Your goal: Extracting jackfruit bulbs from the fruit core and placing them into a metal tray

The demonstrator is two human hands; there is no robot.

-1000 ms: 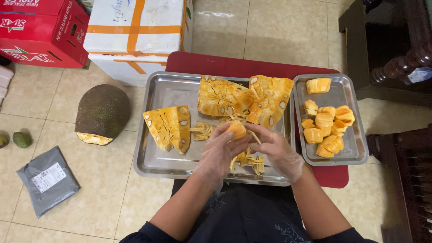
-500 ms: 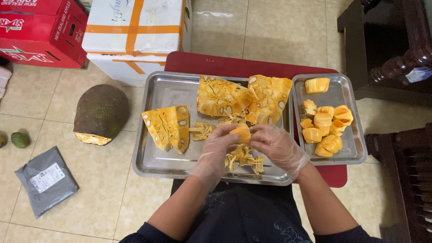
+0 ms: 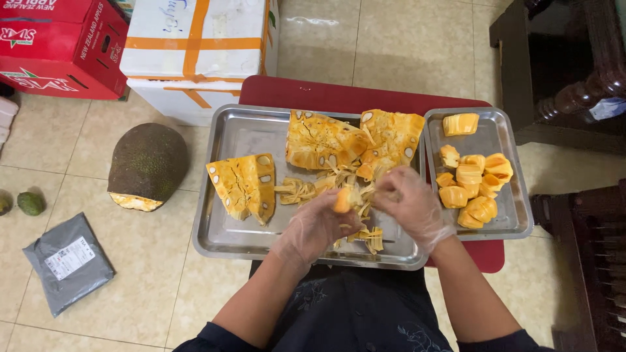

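Observation:
Both my hands wear clear plastic gloves and work over the large steel tray (image 3: 222, 241). My left hand (image 3: 313, 228) grips an orange jackfruit pod (image 3: 343, 199). My right hand (image 3: 407, 205) pinches pale fibres off that pod's right side. Behind the hands lie two big cut jackfruit pieces (image 3: 323, 140), and a smaller wedge (image 3: 244, 186) sits at the tray's left. Stringy fibre scraps (image 3: 373, 238) lie under my hands. A smaller steel tray (image 3: 515, 221) to the right holds several cleaned pods (image 3: 476, 179).
Both trays rest on a low red table (image 3: 293, 91). On the tiled floor to the left lie half a jackfruit in its rind (image 3: 147, 163), a grey mailer bag (image 3: 68, 261) and small green fruits (image 3: 29, 203). Cardboard boxes (image 3: 195, 45) stand behind. Dark wooden furniture (image 3: 574, 78) is at right.
My hands have shifted slightly toward me with the pod. The right hand has drawn a little rightward, pulling fibres away from it.

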